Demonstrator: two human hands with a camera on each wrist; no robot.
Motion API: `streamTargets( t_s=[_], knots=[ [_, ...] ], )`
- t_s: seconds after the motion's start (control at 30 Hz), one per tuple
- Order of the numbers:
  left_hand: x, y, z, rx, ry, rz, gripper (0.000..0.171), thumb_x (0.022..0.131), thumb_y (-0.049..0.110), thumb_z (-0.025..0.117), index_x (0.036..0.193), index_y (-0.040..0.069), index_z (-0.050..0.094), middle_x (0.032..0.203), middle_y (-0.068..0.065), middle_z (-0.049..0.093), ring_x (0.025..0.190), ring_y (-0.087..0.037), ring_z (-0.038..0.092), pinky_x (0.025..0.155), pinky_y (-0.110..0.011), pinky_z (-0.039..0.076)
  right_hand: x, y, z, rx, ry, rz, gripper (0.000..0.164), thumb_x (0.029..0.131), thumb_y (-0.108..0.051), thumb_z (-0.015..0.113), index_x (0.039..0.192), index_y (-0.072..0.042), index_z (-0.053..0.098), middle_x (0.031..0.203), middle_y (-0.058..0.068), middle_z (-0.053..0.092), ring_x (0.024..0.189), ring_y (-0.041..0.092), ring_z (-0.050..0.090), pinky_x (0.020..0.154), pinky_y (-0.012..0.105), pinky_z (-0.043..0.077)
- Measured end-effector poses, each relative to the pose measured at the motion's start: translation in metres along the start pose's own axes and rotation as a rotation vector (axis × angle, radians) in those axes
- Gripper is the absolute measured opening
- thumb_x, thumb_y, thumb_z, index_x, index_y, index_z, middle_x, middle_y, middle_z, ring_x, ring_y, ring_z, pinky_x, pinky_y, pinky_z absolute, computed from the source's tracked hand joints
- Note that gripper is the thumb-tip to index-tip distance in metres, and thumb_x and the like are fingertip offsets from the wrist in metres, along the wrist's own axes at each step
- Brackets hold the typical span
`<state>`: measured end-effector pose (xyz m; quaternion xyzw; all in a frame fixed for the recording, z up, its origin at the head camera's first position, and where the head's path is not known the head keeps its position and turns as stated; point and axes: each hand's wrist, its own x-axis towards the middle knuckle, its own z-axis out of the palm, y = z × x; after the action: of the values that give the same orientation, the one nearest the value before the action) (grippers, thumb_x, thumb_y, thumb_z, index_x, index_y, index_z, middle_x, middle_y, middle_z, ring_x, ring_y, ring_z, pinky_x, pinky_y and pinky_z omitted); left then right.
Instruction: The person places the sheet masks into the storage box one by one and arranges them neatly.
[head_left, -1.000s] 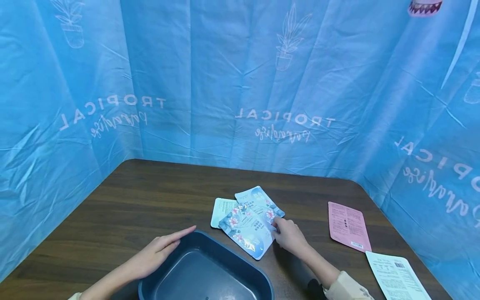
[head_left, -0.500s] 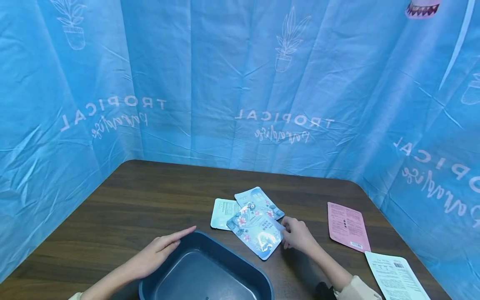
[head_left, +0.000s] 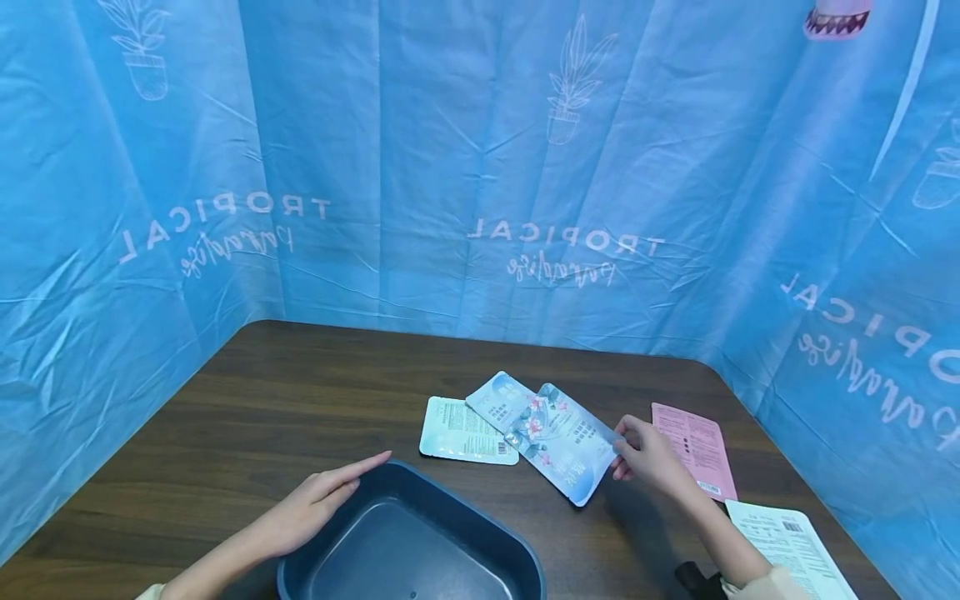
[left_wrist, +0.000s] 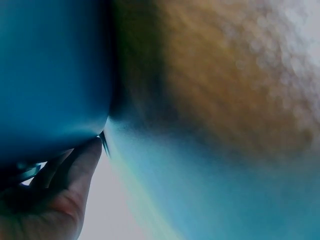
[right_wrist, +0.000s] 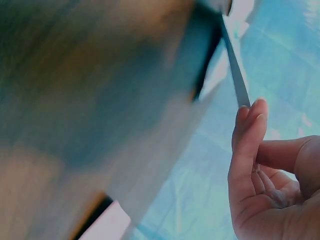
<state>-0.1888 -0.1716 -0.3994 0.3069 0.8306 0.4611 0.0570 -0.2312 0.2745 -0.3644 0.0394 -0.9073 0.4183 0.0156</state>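
My right hand [head_left: 648, 454] pinches the right edge of a light blue floral sheet mask packet [head_left: 573, 450]. In the right wrist view the packet [right_wrist: 235, 65] shows edge-on beyond my fingertips. Its left part overlaps a second blue packet [head_left: 495, 402], which lies partly over a mint packet [head_left: 457, 433] with fine print. My left hand [head_left: 318, 504] rests with straight fingers along the left rim of a dark blue plastic basin [head_left: 480, 512]. Up close in the left wrist view, my left hand [left_wrist: 65, 200] touches the basin wall [left_wrist: 55, 75].
At the right of the brown wooden table [head_left: 300, 400] lie a pink packet [head_left: 697, 450] and another mint packet [head_left: 787, 542], end to end. My right forearm passes close by them. A blue printed curtain [head_left: 435, 167] hangs around the table's back and sides.
My right hand has moved right, drawing the floral packet with it and turning it. More of the left mint packet now shows. My left hand and the basin stay put.
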Motion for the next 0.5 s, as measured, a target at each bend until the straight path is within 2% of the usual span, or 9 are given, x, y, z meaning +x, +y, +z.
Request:
streamTargets(
  t_s=[0.13, 0.27, 0.4, 0.5],
  knots=[
    [0.0, 0.001, 0.0, -0.014, -0.005, -0.006, 0.041, 0.103, 0.014, 0.036, 0.143, 0.005, 0.039, 0.142, -0.012, 0.04, 0.128, -0.034, 0.035, 0.099, -0.024, 0.032, -0.005, -0.004, -0.014, 0.027, 0.015, -0.034, 0.006, 0.092, 0.008, 0.049, 0.097, 0.006, 0.049, 0.062, 0.009, 0.058, 0.055, 0.032, 0.061, 0.052, 0.037, 0.053],
    [0.001, 0.0, 0.0, -0.02, -0.006, -0.011, 0.041, 0.103, 0.014, 0.036, 0.143, 0.005, 0.039, 0.142, -0.011, 0.04, 0.128, -0.034, 0.035, 0.099, -0.024, 0.031, -0.012, -0.012, -0.022, 0.096, 0.018, -0.08, 0.007, 0.092, 0.007, 0.05, 0.099, 0.008, 0.048, 0.065, 0.012, 0.06, 0.054, 0.026, 0.061, 0.052, 0.032, 0.053],
    [0.001, 0.0, 0.0, -0.019, -0.006, -0.012, 0.041, 0.103, 0.014, 0.036, 0.143, 0.004, 0.038, 0.143, -0.011, 0.04, 0.128, -0.034, 0.034, 0.099, -0.024, 0.032, -0.022, -0.025, -0.02, 0.237, -0.056, -0.141, 0.011, 0.094, 0.005, 0.049, 0.102, 0.011, 0.045, 0.071, 0.015, 0.063, 0.055, 0.021, 0.061, 0.054, 0.03, 0.053],
    [0.0, 0.0, -0.001, -0.028, -0.01, -0.014, 0.041, 0.103, 0.014, 0.036, 0.143, 0.004, 0.038, 0.143, -0.011, 0.039, 0.129, -0.034, 0.034, 0.099, -0.023, 0.032, -0.035, -0.041, -0.009, 0.324, -0.124, -0.141, 0.014, 0.095, 0.001, 0.05, 0.104, 0.01, 0.044, 0.073, 0.016, 0.063, 0.055, 0.022, 0.059, 0.052, 0.026, 0.049]
  ],
)
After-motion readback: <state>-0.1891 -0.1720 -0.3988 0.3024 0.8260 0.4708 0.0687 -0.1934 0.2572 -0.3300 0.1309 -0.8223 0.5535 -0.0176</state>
